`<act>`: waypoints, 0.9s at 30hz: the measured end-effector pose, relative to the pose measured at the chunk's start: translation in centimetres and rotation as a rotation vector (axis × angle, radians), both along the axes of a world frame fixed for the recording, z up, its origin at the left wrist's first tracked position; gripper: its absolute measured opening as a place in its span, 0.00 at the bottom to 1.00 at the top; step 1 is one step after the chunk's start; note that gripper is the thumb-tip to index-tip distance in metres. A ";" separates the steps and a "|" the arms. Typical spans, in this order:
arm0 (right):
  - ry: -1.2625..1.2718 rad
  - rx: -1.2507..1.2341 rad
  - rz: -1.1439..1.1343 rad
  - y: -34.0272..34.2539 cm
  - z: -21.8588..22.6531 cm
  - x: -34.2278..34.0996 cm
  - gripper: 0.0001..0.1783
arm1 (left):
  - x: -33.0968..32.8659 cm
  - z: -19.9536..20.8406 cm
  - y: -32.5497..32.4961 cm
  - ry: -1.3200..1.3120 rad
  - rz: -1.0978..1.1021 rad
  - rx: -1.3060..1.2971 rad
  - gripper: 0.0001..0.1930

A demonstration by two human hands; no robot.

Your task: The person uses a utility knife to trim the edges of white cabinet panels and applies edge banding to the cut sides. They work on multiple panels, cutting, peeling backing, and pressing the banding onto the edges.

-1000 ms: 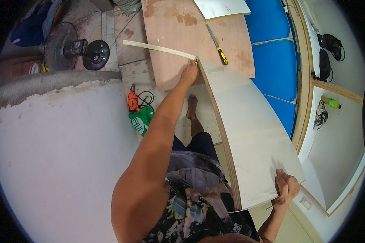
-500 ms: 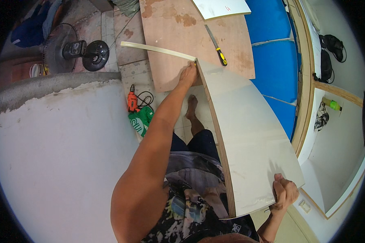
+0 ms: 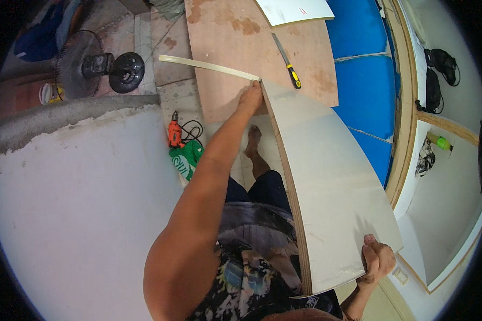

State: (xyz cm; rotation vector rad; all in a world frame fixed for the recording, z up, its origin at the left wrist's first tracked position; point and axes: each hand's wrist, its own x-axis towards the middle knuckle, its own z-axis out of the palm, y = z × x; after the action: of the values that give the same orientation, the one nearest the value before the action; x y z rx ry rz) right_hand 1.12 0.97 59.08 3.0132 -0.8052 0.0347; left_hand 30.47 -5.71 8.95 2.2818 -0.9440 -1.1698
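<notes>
A large white-faced wooden panel (image 3: 332, 187) with a bare plywood edge stands tilted before me, running from near right to the far middle. My left hand (image 3: 250, 98) is closed around its far left corner, fingers partly hidden behind the edge. From that corner a long, thin, pale strip (image 3: 209, 66) sticks out to the left, its end free; whether my fingers touch it cannot be told. My right hand (image 3: 378, 260) grips the near right corner, thumb on the white face and the other fingers mostly out of sight.
A file with a yellow-black handle (image 3: 293, 75) lies on a brown plywood sheet (image 3: 225, 37), beside another white panel (image 3: 294, 10). An orange drill (image 3: 174, 132) and green bag (image 3: 185, 160) are on the floor. A fan (image 3: 99, 67) stands at left, behind a low white wall (image 3: 80, 203).
The panel's near end has dropped very slightly, and my right hand has moved a little down with it. My left hand keeps to the far corner, its fingers shifted slightly.
</notes>
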 end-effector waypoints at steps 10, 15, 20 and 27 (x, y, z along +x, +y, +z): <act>-0.015 -0.064 -0.031 -0.7 0.3 0.2 0.16 | -1.1 0.1 0.7 0.061 0.038 0.035 0.13; 0.008 -0.078 -0.023 -1.1 0.7 0.6 0.13 | -1.4 -0.9 0.7 0.059 0.084 0.025 0.13; 0.008 -0.058 -0.047 -1.4 1.2 1.0 0.13 | -2.1 0.2 1.2 0.078 0.160 0.017 0.13; 0.010 -0.059 0.002 -3.1 2.0 1.3 0.14 | -2.4 -0.8 2.1 0.029 0.124 -0.011 0.14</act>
State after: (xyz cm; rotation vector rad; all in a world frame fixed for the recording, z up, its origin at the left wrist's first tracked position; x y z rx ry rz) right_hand 2.44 -2.10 61.04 2.9567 -0.7866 0.0431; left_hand 28.12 -3.61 8.12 2.2727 -0.7838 -1.1388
